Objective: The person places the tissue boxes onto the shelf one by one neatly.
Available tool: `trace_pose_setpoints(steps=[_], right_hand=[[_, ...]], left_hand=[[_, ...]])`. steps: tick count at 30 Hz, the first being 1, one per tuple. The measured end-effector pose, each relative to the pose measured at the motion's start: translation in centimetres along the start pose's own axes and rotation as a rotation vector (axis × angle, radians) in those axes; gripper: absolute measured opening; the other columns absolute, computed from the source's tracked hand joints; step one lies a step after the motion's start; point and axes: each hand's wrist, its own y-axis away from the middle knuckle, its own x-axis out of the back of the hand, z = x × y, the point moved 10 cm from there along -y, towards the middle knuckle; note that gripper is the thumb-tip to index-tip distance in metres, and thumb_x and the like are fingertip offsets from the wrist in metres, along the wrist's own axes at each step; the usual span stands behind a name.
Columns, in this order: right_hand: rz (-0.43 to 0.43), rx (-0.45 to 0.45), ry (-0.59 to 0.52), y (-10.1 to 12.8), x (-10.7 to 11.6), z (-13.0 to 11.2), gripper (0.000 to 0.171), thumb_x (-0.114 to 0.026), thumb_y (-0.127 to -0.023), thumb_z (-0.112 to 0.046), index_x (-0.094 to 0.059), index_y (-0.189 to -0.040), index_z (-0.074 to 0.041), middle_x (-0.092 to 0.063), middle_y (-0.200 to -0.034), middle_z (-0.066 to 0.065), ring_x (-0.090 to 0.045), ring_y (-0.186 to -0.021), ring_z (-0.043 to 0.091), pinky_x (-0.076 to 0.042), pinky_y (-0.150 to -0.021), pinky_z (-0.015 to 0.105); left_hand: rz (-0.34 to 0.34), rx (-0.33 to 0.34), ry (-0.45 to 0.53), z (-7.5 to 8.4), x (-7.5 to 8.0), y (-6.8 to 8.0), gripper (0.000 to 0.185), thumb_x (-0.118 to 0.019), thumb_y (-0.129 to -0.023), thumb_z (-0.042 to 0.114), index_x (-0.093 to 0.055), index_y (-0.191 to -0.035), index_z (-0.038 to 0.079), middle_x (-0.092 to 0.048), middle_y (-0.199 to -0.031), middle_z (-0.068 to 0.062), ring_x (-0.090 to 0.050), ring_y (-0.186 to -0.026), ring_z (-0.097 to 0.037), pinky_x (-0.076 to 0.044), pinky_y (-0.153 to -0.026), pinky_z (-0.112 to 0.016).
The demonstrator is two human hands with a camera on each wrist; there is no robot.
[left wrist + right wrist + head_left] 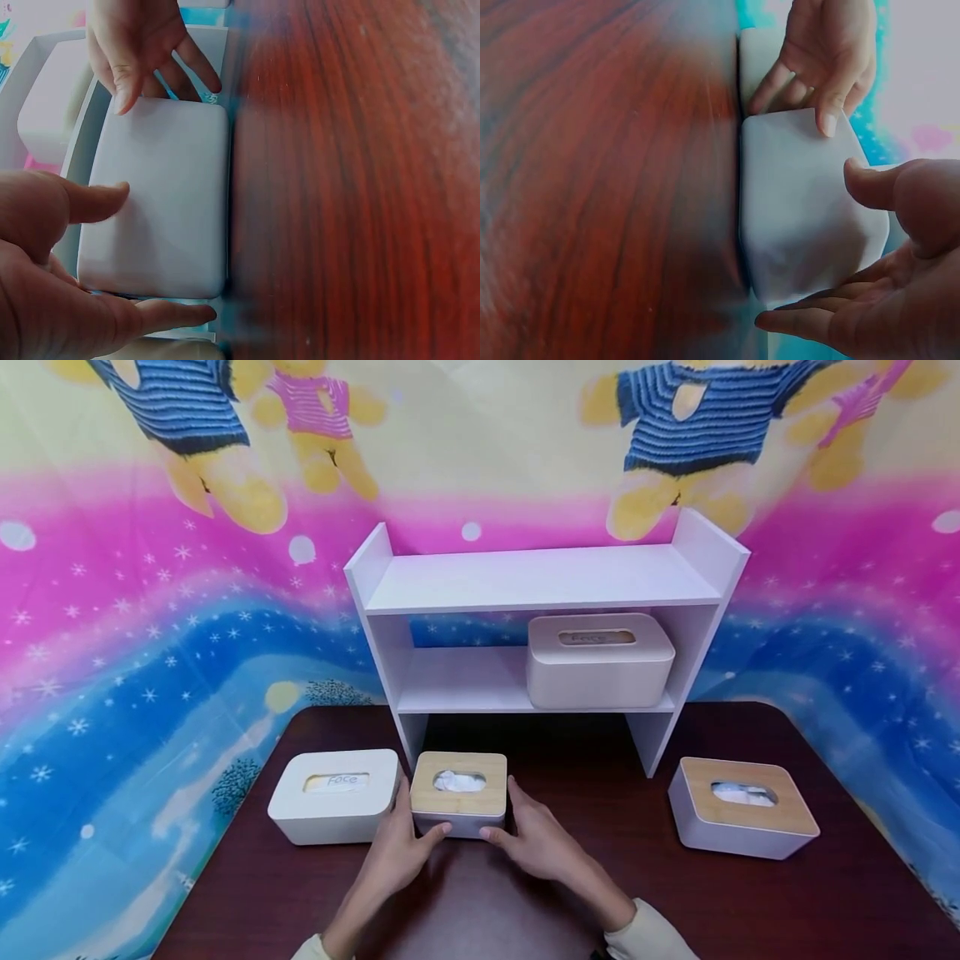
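At the near edge of the view, a person's forearms in pale sleeves [648,935] reach forward, the left hand [396,852] and right hand [542,842] facing each other across a small box [459,803]. The grip is loosely open on both sides: fingers extend along the box's ends and thumbs lie over its front; how firmly they press, I cannot tell. The box has a wood-grain lid, pale rounded sides and an oval slot showing white tissue. Beneath spreads a dark red-brown counter [750,910]. Just left of the small box is a cream box [341,822]; well to the right sits another wood-lidded box [742,816]. Behind, a white shelf unit [540,581] carries a wide pale box [600,681] before a bear-printed backdrop [480,452].
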Motion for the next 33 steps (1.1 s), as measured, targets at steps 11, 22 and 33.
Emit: trace_pose_setpoints(steps=[11,22,33], right_hand=[[0.027,-0.030,0.042,-0.1,0.3,-0.3,0.082,-0.075,-0.103,-0.023,-0.031,-0.162,0.014,-0.045,-0.162,0.034,-0.054,-0.147,0.041,-0.049,-0.116,0.056],[0.126,-0.036,0.023,0.4,2.4,-0.9,0.081,-0.077,-0.101,-0.025,-0.035,-0.163,0.007,-0.050,-0.161,0.026,-0.062,-0.139,0.032,-0.058,-0.106,0.047],[0.227,-0.014,-0.044,1.0,4.2,-1.9,0.079,-0.078,-0.100,-0.023,-0.038,-0.164,0.001,-0.074,-0.113,0.024,-0.036,-0.050,0.002,-0.052,-0.077,0.026]], left_hand=[[0.045,-0.020,-0.023,0.7,0.4,0.1,0.074,-0.079,-0.097,0.010,-0.042,-0.159,-0.005,-0.061,-0.150,-0.029,-0.059,-0.140,-0.044,-0.050,-0.113,-0.059],[0.043,-0.029,-0.002,2.6,1.3,0.1,0.075,-0.078,-0.099,0.014,-0.040,-0.161,-0.005,-0.062,-0.151,-0.026,-0.062,-0.138,-0.035,-0.053,-0.110,-0.056],[0.030,-0.052,0.037,4.1,2.8,-0.1,0.070,-0.076,-0.101,0.014,-0.045,-0.162,0.008,-0.076,-0.105,-0.013,-0.054,-0.078,-0.013,-0.048,-0.077,-0.030]])
